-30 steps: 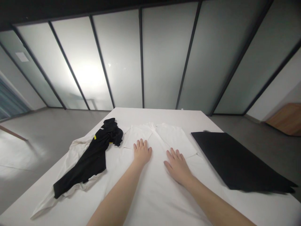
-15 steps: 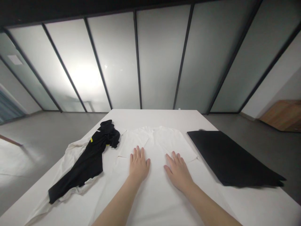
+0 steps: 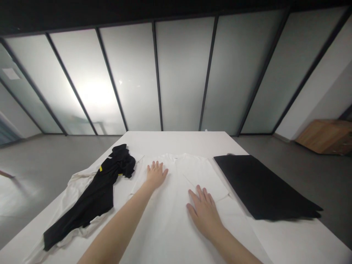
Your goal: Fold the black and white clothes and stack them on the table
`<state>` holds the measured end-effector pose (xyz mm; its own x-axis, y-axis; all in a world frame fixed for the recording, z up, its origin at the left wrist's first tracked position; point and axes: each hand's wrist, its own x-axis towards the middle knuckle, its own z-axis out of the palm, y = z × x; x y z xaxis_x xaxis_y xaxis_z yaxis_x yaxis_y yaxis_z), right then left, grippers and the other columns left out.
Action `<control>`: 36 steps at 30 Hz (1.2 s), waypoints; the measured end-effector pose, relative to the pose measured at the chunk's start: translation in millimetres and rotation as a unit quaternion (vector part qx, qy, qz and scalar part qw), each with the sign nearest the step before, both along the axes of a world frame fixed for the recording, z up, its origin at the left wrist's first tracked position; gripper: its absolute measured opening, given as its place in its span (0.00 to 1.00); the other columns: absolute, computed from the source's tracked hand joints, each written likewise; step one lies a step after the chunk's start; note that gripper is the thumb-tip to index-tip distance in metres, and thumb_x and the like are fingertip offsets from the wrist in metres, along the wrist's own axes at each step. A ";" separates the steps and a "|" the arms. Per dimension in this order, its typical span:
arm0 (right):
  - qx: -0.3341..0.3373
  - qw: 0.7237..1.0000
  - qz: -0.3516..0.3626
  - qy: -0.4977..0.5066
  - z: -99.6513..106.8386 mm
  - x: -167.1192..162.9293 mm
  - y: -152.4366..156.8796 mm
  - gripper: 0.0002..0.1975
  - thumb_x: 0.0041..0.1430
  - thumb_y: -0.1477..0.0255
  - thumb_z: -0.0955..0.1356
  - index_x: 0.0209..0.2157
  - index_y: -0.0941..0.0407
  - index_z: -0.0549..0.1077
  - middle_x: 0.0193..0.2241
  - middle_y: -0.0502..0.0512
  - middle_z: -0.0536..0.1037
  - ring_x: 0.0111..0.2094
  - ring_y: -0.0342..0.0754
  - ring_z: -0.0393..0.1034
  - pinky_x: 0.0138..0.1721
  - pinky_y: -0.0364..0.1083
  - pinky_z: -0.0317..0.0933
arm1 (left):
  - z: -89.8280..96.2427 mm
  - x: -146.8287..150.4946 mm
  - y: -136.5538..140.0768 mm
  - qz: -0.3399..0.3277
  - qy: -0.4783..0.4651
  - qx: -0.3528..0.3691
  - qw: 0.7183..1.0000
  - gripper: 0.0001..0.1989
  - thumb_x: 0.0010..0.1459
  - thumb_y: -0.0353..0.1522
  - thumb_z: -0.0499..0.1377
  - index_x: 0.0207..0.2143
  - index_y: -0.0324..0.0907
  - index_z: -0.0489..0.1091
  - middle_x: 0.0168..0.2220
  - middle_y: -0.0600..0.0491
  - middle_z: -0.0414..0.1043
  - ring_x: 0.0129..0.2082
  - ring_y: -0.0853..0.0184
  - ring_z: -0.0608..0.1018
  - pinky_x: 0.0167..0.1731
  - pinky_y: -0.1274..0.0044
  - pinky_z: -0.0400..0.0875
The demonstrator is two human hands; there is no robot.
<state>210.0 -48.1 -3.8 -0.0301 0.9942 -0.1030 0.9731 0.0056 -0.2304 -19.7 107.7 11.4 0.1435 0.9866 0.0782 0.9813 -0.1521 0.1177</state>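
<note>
A white T-shirt [image 3: 173,216] lies spread over the middle of the white table, its neckline at the far end and its sleeves folded inward over the body. My left hand [image 3: 156,174] rests on its upper left part, fingers apart. Nearer to me, my right hand [image 3: 204,211] lies on the right side of the shirt below the sleeve, fingers spread as well. Neither hand holds anything. The lower end of the shirt runs out of view between my forearms.
To the left, a black garment [image 3: 93,201] with yellow marks lies crumpled over a white garment [image 3: 79,181]. Black flat sheets [image 3: 261,187] are stacked along the right side of the white table [image 3: 176,141]. Frosted glass panels [image 3: 181,77] stand behind it; a wooden cabinet [image 3: 327,135] is far right.
My left hand has slid forward and slightly left across the shirt. My right hand has come a little nearer to me. The view has shifted slightly.
</note>
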 end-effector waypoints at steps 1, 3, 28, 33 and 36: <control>-0.001 1.000 0.001 0.000 0.8 0.2 -0.1 0.32 0.72 0.57 0.59 0.73 0.51 0.60 0.76 0.61 0.46 0.76 0.66 0.37 0.72 0.60 0.35 | 0.6 -3.6 11.7 -0.012 0.004 -0.002 1.000 0.32 0.72 0.47 0.44 0.71 0.39 0.60 0.73 0.37 0.55 0.74 0.45 0.54 0.70 0.50 0.47; -0.003 1.000 0.002 0.001 2.1 0.5 -0.4 0.32 0.72 0.57 0.59 0.73 0.52 0.61 0.76 0.62 0.46 0.76 0.66 0.38 0.72 0.60 0.35 | -2.1 -9.5 27.9 -0.021 0.009 -0.005 1.000 0.33 0.71 0.47 0.46 0.71 0.40 0.59 0.74 0.38 0.55 0.74 0.47 0.55 0.70 0.52 0.47; -0.002 1.000 0.002 0.019 5.5 -1.4 -0.8 0.32 0.72 0.59 0.60 0.73 0.51 0.60 0.77 0.59 0.45 0.76 0.65 0.36 0.73 0.60 0.32 | -21.0 13.0 -17.4 -0.048 -0.011 0.041 0.998 0.32 0.73 0.46 0.44 0.72 0.40 0.59 0.73 0.37 0.56 0.72 0.49 0.61 0.69 0.55 0.53; 0.007 1.000 0.007 0.021 3.8 -0.2 -1.5 0.31 0.72 0.58 0.59 0.73 0.51 0.60 0.76 0.59 0.47 0.76 0.65 0.37 0.72 0.60 0.33 | -39.5 28.3 -94.7 -0.061 -0.011 0.031 0.998 0.39 0.69 0.48 0.51 0.75 0.38 0.53 0.74 0.33 0.49 0.74 0.40 0.54 0.68 0.47 0.50; 0.009 1.000 -0.003 0.021 5.4 -0.3 -2.3 0.31 0.72 0.57 0.59 0.72 0.51 0.61 0.76 0.59 0.48 0.76 0.67 0.37 0.72 0.62 0.32 | -42.3 8.9 -114.5 -0.024 -0.011 0.033 0.999 0.40 0.67 0.50 0.51 0.74 0.37 0.54 0.74 0.31 0.50 0.73 0.36 0.54 0.67 0.44 0.49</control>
<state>209.7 -50.3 1.7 -0.0282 0.9960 -0.0847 0.9627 0.0042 -0.2706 -10.8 -6.8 -30.9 0.1882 0.9710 0.1475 0.9699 -0.2074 0.1279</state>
